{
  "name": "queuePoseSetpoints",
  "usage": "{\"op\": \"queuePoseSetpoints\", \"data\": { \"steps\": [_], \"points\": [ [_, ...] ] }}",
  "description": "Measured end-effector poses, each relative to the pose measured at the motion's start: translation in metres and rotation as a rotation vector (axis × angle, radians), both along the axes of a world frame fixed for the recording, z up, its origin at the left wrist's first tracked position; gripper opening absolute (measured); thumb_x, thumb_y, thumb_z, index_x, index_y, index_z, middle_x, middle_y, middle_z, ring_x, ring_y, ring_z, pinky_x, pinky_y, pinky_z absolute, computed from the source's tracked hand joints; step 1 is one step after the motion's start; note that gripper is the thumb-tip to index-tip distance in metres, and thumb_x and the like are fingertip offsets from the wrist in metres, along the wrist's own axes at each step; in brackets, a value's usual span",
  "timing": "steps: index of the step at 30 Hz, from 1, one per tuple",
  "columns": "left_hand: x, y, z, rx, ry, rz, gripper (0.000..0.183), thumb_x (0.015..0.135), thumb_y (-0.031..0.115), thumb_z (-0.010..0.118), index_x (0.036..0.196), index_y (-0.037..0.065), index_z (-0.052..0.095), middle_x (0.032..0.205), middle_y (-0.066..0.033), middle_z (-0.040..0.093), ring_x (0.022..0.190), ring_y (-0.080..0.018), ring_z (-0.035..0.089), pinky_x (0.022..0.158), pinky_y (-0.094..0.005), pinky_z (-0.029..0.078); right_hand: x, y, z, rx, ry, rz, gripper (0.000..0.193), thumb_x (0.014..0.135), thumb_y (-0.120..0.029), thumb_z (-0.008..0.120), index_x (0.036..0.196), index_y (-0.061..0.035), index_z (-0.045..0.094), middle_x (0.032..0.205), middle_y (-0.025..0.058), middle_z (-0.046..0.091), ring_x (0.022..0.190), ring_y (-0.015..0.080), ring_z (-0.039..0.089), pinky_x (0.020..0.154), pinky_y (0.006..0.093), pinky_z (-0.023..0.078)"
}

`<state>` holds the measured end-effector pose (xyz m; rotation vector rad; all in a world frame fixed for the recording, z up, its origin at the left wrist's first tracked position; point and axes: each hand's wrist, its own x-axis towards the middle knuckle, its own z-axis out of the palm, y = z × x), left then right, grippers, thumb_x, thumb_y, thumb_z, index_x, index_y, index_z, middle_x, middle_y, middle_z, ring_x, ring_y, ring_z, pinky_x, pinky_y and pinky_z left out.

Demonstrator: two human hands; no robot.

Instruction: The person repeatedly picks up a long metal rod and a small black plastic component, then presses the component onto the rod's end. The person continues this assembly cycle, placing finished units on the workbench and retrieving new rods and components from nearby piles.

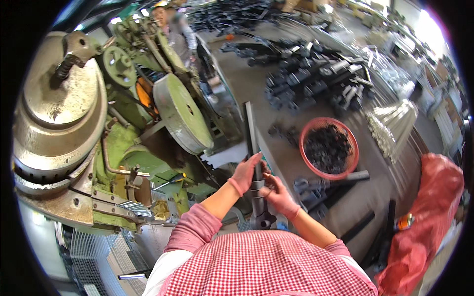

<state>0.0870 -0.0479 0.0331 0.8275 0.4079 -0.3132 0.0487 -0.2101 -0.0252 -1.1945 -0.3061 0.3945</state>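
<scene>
A long dark tube with a bright metal side runs away from me in front of my apron. My left hand, in a thin pinkish glove, is closed around its middle. Closer to me, my right hand, gloved alike, closes at the same piece by a pale ring, its fingertips partly hidden. The near end of the tube carries a black fitting with a round hole, close to my apron. Right of my hands, more black tubes with fittings lie on the grey table.
A red plastic basket of small black parts stands on the table. Beyond it lie heaps of black tubes and a bundle of pale rods. Green machinery fills the left. A red sack lies at right. A person stands behind the machine.
</scene>
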Motion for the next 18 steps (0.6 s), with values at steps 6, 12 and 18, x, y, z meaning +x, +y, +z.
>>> {"op": "queuePoseSetpoints", "data": {
  "steps": [6,12,18],
  "points": [
    [-0.055,0.067,-0.02,-0.379,0.103,0.179,0.016,0.095,0.013,0.056,0.108,0.005,0.057,0.084,-0.0078,0.063,0.078,-0.0239,0.065,0.096,-0.0492,0.052,0.168,0.0,-0.096,-1.247,-0.618,-0.09,0.034,0.087,-0.018,0.062,0.116,-0.0035,0.053,0.109,0.0236,0.059,0.097,0.0399,0.064,0.081,0.0465,0.054],
    [-0.102,0.072,-0.046,-0.39,0.091,0.188,0.017,0.095,0.01,0.053,0.11,0.002,0.057,0.09,-0.0112,0.065,0.088,-0.0297,0.066,0.098,-0.0503,0.05,0.26,0.055,-0.135,-1.668,-0.605,-0.027,0.051,0.091,-0.043,0.062,0.123,-0.0053,0.049,0.114,0.0173,0.064,0.097,0.031,0.07,0.077,0.0427,0.057],
    [-0.122,0.086,-0.045,-0.219,0.306,0.265,0.018,0.094,0.007,0.054,0.109,0.0,0.06,0.098,-0.0168,0.065,0.102,-0.0387,0.065,0.106,-0.0542,0.045,0.291,0.069,-0.144,-1.741,-0.604,-0.02,0.054,0.089,-0.045,0.063,0.121,-0.0031,0.05,0.105,0.0148,0.069,0.094,0.0287,0.071,0.076,0.0414,0.057]
  ]
}}
